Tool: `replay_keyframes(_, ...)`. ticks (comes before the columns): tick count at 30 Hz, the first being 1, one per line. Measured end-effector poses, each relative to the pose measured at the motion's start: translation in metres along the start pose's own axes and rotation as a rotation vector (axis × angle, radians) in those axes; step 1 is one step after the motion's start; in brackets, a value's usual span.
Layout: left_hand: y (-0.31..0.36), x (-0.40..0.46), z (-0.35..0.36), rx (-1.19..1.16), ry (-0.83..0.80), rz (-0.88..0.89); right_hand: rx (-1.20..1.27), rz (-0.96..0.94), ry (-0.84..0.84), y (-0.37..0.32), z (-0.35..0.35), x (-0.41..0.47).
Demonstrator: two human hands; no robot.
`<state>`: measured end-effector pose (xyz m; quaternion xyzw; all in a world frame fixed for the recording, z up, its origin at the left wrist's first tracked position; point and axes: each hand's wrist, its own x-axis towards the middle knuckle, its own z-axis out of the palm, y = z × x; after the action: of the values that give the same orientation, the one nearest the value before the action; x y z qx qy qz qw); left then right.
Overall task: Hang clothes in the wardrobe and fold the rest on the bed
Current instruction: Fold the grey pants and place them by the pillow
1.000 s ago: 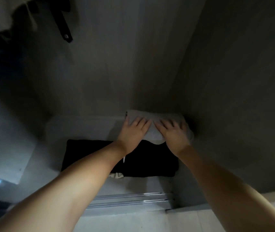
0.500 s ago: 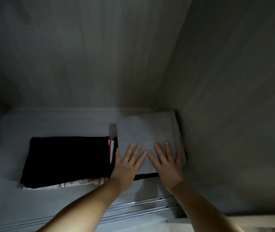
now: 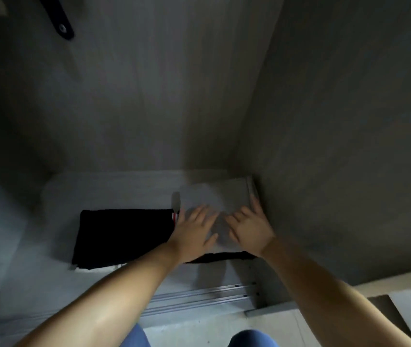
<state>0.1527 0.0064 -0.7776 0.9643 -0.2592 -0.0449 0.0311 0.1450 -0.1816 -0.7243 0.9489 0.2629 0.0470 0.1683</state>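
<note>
Both our hands lie flat, fingers extended, gripping nothing: left hand [image 3: 194, 230] and right hand [image 3: 248, 227] press the folded grey cloth garment [image 3: 214, 196], which has settled deeper into the right rear corner. Placement appears complete. The grey wooden wardrobe floor [image 3: 104, 189] also holds a folded black garment [image 3: 124, 234] just beside it.

You are reaching both bare arms forward from the lower edge of the frame toward its centre. Your left hand [image 3: 194, 232] is lying palm down, fingers straight and slightly spread, thumb pointing right. Your right hand [image 3: 250, 227] is lying just beside it, palm down too, fingers extended toward the upper left, blurred at the tips. Your knees in blue are showing at the bottom centre.
</note>
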Motion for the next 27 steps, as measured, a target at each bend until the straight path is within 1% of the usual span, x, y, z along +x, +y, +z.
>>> replay_keyframes(2,0.001,-0.005,-0.052,0.033,0.048,0.026,-0.022,0.020,-0.067,0.017,-0.042,0.006)
replay_keyframes(4,0.002,-0.008,-0.107,0.044,0.088,0.024,0.040,0.039,-0.127,0.034,-0.080,0.010)
replay_keyframes(6,0.002,-0.013,-0.163,0.013,0.147,-0.008,0.100,0.058,-0.136,0.046,-0.125,0.012)
replay_keyframes(8,0.003,-0.020,-0.216,-0.048,0.176,-0.035,0.179,0.096,-0.091,0.054,-0.171,0.012)
replay_keyframes(13,0.018,-0.048,-0.331,-0.122,0.136,-0.068,0.293,0.207,-0.057,0.068,-0.270,-0.004)
replay_keyframes(17,0.039,-0.065,-0.408,-0.157,0.073,-0.038,0.336,0.271,-0.098,0.083,-0.342,-0.025)
replay_keyframes(22,0.070,-0.081,-0.479,-0.106,0.028,0.077,0.351,0.347,-0.210,0.094,-0.410,-0.060)
replay_keyframes(27,0.107,-0.101,-0.510,0.016,0.059,0.314,0.350,0.470,-0.257,0.084,-0.449,-0.115)
